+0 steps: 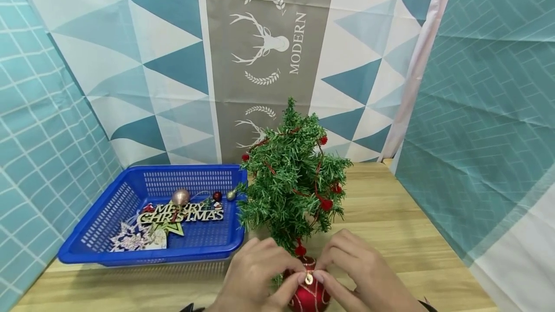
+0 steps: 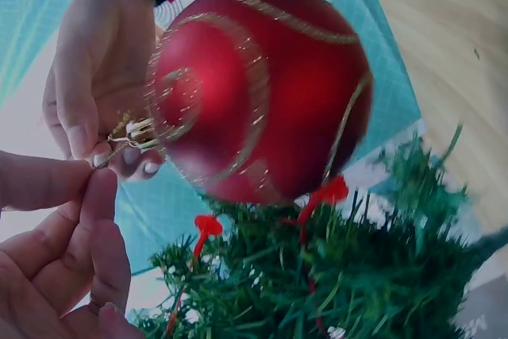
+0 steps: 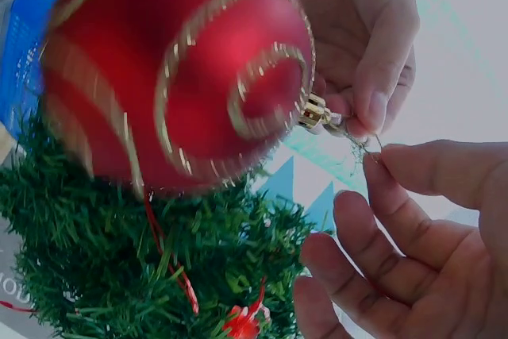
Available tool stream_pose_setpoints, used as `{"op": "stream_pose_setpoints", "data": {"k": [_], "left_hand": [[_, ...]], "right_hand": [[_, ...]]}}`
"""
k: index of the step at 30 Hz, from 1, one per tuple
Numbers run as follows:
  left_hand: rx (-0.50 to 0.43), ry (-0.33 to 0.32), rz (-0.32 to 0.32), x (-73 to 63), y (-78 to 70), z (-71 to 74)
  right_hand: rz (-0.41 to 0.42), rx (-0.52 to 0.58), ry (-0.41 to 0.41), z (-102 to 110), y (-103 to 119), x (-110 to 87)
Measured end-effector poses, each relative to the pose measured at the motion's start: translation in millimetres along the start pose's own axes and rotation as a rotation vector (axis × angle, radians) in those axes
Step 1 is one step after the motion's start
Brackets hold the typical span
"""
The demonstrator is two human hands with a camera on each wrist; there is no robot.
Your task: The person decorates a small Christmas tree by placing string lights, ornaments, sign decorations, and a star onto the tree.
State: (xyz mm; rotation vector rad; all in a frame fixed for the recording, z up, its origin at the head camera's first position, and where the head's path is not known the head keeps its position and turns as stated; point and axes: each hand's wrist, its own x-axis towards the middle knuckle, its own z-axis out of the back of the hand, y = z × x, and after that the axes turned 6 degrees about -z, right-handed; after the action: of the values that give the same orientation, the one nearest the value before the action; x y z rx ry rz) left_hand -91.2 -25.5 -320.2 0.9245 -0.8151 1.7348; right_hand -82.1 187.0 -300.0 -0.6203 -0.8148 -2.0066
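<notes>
A large red Christmas bauble (image 1: 309,297) with gold glitter swirls hangs between my hands, close in front of a small artificial Christmas tree (image 1: 295,172). Its gold cap (image 3: 316,111) carries a thin gold string (image 2: 116,148). Thumb and forefinger of my left hand (image 1: 260,268) pinch that string just by the cap. From the other side, my right hand (image 1: 364,264) pinches it too, the two sets of fingertips nearly meeting. In the right wrist view the other right fingers (image 3: 365,275) are loosely bent beside the string. Red pom-pom garland (image 1: 326,204) winds round the tree.
A blue plastic basket (image 1: 151,258) stands left of the tree. Inside lie a gold Merry Christmas sign (image 1: 182,213), a pale snowflake (image 1: 130,238), a green star (image 1: 173,228) and several small baubles. Printed cloths hang behind and at both sides of the wooden table (image 1: 390,215).
</notes>
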Motion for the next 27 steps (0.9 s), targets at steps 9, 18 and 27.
{"op": "stream_pose_setpoints", "data": {"k": [9,18,27], "left_hand": [[0.077,0.016,0.131,29.6,5.5,6.4],[0.263,-0.003,0.193,42.0,19.3,-5.3],[0.41,-0.03,0.158,50.8,27.6,-11.3]], "right_hand": [[-0.098,-0.036,-0.073,7,-7,20.1],[-0.198,-0.168,-0.141,8,-22,38.4],[-0.272,-0.275,-0.169,5,-29,46.2]]}}
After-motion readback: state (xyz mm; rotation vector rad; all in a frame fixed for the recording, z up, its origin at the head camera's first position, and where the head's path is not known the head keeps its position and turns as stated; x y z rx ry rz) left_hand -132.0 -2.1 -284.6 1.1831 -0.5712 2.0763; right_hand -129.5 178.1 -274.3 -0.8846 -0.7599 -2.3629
